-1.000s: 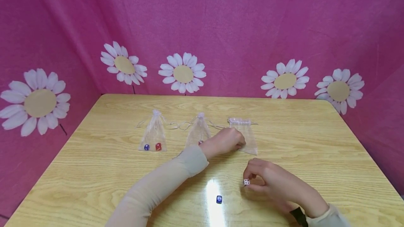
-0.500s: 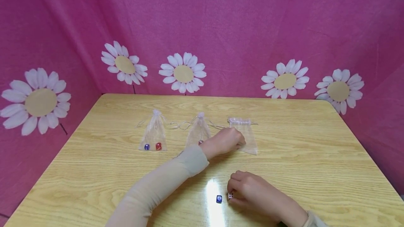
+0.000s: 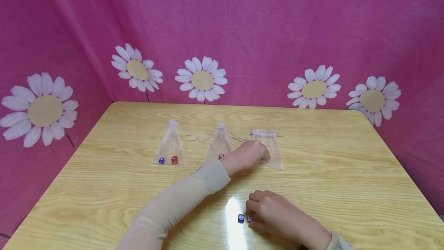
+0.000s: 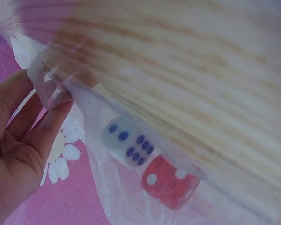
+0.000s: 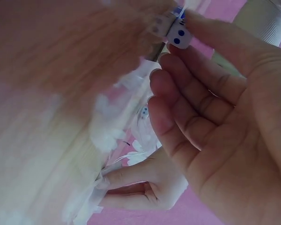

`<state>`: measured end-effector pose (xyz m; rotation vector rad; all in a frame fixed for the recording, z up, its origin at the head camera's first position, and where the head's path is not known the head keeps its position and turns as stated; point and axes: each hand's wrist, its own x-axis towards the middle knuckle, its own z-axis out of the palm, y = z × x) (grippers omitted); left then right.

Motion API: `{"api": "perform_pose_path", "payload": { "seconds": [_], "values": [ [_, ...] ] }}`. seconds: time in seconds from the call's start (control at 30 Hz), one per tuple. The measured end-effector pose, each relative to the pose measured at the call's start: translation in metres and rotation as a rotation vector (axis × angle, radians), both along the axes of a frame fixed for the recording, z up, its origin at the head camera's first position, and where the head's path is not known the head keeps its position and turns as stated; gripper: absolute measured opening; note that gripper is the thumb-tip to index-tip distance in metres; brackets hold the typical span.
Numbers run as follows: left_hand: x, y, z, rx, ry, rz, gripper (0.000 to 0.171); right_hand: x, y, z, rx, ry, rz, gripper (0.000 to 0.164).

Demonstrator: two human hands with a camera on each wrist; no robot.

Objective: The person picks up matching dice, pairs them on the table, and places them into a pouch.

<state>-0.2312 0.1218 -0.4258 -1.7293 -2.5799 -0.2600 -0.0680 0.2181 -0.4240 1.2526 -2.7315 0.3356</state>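
Note:
My left hand [image 3: 247,155] pinches the edge of a sheer white drawstring bag [image 3: 275,156], the rightmost of three. No dice show in that bag. In the left wrist view, thumb and fingers grip its thin fabric. Nearer me, my right hand [image 3: 279,214] holds a white die [image 3: 250,218] with blue pips between thumb and index finger, at the tabletop. Just left of it lies a blue die [image 3: 241,218], very close; whether they touch cannot be told. The right wrist view shows the white die [image 5: 179,37] at the fingertips, the other fingers loosely bent.
A drawn-closed sheer bag [image 3: 169,146] at the left holds a blue and a red die. The middle bag [image 3: 218,142], partly behind my left wrist, holds a white die [image 4: 126,140] and a red die [image 4: 171,183]. A pink daisy curtain [image 3: 256,41] backs the wooden table [image 3: 329,157].
My right hand has moved left and toward me with the white die, bringing it beside the blue die. The left hand has stayed on the rightmost bag.

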Motion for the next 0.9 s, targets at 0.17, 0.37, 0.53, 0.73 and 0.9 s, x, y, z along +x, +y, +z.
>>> {"api": "perform_pose_path", "payload": {
  "seconds": [0.17,0.37,0.53,0.73,0.9],
  "values": [
    [0.001,-0.001,0.001,0.001,-0.021,0.006,0.041,0.000,0.001,0.000,-0.007,-0.029,-0.018,0.020],
    [0.003,-0.002,0.002,-0.006,-0.031,0.016,0.037,-0.002,0.003,0.001,-0.045,-0.021,-0.043,0.017],
    [0.007,-0.004,0.004,-0.042,-0.040,-0.011,0.031,-0.004,0.010,0.004,-0.074,-0.026,-0.084,0.016],
    [0.010,-0.007,0.006,-0.059,-0.054,-0.011,0.024,-0.007,0.016,0.008,-0.116,-0.008,-0.122,0.013],
    [0.012,-0.010,0.008,-0.040,-0.083,0.000,0.022,-0.008,0.020,0.010,-0.135,-0.024,-0.132,0.011]
  ]
}}
